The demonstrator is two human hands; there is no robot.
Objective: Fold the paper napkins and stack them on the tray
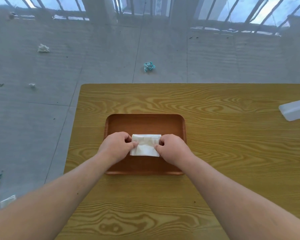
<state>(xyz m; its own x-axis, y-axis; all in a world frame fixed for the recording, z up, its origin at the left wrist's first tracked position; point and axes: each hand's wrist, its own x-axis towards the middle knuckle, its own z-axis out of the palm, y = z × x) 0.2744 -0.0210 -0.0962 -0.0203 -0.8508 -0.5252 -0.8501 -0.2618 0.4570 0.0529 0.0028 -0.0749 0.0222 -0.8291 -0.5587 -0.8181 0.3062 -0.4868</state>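
Observation:
A brown wooden tray [145,122] lies in the middle of the wood-grain table [215,153]. A folded white paper napkin [145,147] rests in the tray's near half, with layered edges showing along its far side. My left hand [117,146] pinches the napkin's left edge between thumb and fingers. My right hand [173,147] pinches its right edge the same way. Both forearms reach in from the bottom of the view, and the hands cover the napkin's side edges.
Two white plastic packs [294,110] lie at the table's right edge. The table's left edge runs close to the tray. On the grey floor beyond lie a crumpled teal paper [149,66], crumpled white tissues [43,48] and wrappers [7,200] at the lower left.

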